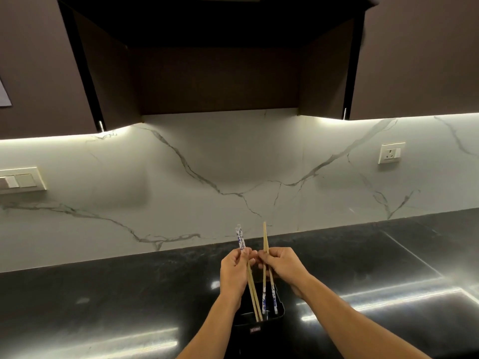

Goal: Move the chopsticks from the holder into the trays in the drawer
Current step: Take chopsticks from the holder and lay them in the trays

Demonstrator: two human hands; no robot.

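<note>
A black chopstick holder (281, 310) stands on the dark countertop at the bottom centre. My left hand (234, 272) is shut on a pair of chopsticks (252, 294) whose blue-and-white ends point up and whose wooden tips reach down into the holder. Beside it, my right hand (283, 264) is shut on another pair (265, 237), wooden tips up and blue-and-white ends (273, 296) down in the holder. Both hands hover just above the holder, nearly touching each other. No drawer or tray is in view.
The glossy black countertop (103, 294) runs left to right below a white marble backsplash (207, 164). A switch panel (19, 180) is on the left wall, a socket (391, 152) on the right. Dark upper cabinets (220, 60) hang overhead.
</note>
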